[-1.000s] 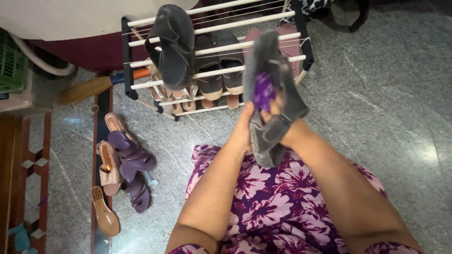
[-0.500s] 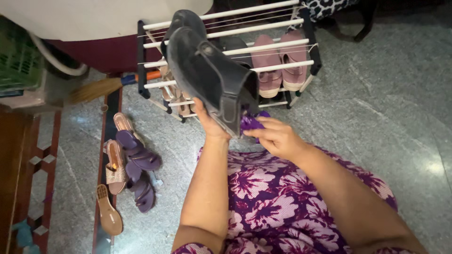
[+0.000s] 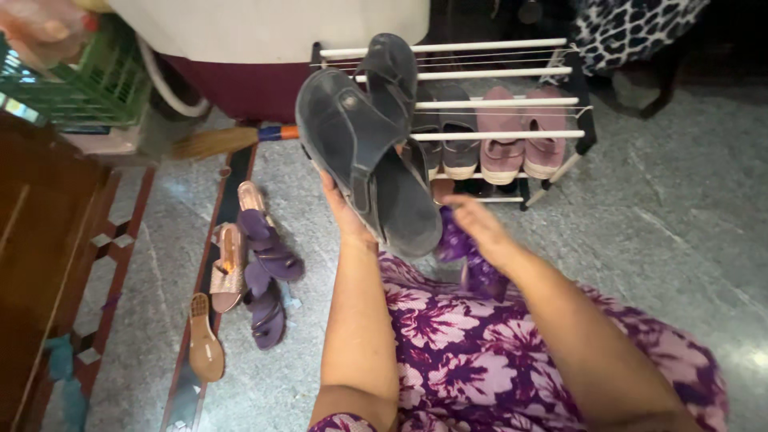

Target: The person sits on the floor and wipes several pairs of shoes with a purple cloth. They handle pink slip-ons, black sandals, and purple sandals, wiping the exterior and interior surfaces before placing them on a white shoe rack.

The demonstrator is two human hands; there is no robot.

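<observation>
The left hand [image 3: 346, 214] has its grip closed around a dark grey sandal [image 3: 364, 160], raised before the white shoe rack [image 3: 496, 72]. The right hand [image 3: 480, 228] pinches a purple cloth [image 3: 472, 260] just beneath.

One head camera looks steeply down from close above the lap, facing the shoe rack [image 3: 512, 104] just ahead.

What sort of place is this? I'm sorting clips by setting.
Probably a home entryway or utility corner: a white-railed shoe rack holding shoes, loose sandals on the stone floor, and a broom nearby. The left hand holds a dark sandal.
</observation>
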